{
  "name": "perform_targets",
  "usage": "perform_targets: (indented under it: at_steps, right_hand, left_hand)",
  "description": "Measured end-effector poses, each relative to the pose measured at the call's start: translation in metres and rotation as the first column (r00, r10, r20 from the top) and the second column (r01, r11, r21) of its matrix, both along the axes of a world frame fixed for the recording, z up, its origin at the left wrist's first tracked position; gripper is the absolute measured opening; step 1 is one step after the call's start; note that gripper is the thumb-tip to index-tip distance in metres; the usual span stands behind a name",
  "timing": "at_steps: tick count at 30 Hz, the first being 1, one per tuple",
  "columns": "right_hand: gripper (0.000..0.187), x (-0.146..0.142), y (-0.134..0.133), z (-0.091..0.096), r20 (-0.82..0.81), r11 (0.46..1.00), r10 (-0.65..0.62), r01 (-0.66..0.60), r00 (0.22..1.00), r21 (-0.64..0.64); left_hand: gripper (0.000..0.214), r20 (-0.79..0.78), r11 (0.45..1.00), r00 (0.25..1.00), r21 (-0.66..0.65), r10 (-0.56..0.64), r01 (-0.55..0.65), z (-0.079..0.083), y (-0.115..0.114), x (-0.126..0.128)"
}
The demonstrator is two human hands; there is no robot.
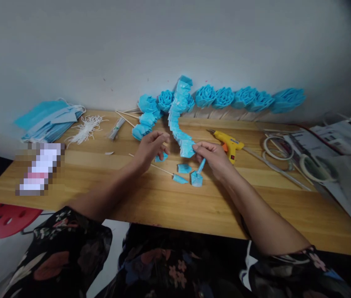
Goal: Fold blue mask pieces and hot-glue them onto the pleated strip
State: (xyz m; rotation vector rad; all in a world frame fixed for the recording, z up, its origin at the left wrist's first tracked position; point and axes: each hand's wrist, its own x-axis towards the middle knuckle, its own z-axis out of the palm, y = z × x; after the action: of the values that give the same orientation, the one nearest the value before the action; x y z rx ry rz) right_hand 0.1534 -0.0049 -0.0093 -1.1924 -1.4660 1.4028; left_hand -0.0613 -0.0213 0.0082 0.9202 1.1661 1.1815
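A long curving chain of overlapping blue folded petals (178,120) runs from the row of flowers toward me, its near end low over the table. Thumb and fingertips of my right hand (211,158) pinch that near end at its right edge. My left hand (151,150) hovers to the left of the chain, fingers loosely curled and apart, apparently with nothing in them. Below the hands lie a loose blue piece (184,168), a pointed blue piece (196,179) and a thin stick with a blue wrapped tip (180,179). Another blue scrap (161,157) is partly hidden behind my left fingers.
Several blue fabric roses (223,97) line the wall. A yellow glue gun (229,142) lies right of my right hand, with scissors (316,167) and a white roll (277,147) beyond. Leftward are stacked face masks (51,122), white cords (87,128) and a blurred phone (40,169).
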Motion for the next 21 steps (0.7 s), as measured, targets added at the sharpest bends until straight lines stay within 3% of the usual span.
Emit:
perform_targets:
  at_steps: [4, 10, 17, 21]
  right_hand:
    - [0.043, 0.000, 0.000, 0.000, -0.010, 1.000, 0.025, -0.025, 1.000, -0.001]
    - [0.046, -0.003, -0.004, 0.003, 0.019, 0.998, 0.063, -0.063, 0.998, 0.004]
    - [0.044, -0.002, -0.004, 0.003, 0.062, 0.997, 0.075, -0.076, 0.995, 0.024]
    - [0.041, 0.004, 0.002, 0.004, 0.029, 0.998, -0.041, 0.039, 0.999, 0.048]
  left_hand:
    - [0.034, -0.028, 0.950, 0.964, -0.178, -0.266, 0.257, 0.001, 0.000, 0.003]
    - [0.039, 0.173, 0.888, 0.908, -0.206, -0.381, 0.411, -0.012, 0.002, 0.005]
    - [0.028, 0.203, 0.926, 0.932, -0.173, -0.300, 0.336, -0.013, 0.000, 0.007]
    - [0.027, 0.208, 0.964, 0.960, -0.149, -0.188, 0.222, -0.010, 0.002, 0.005]
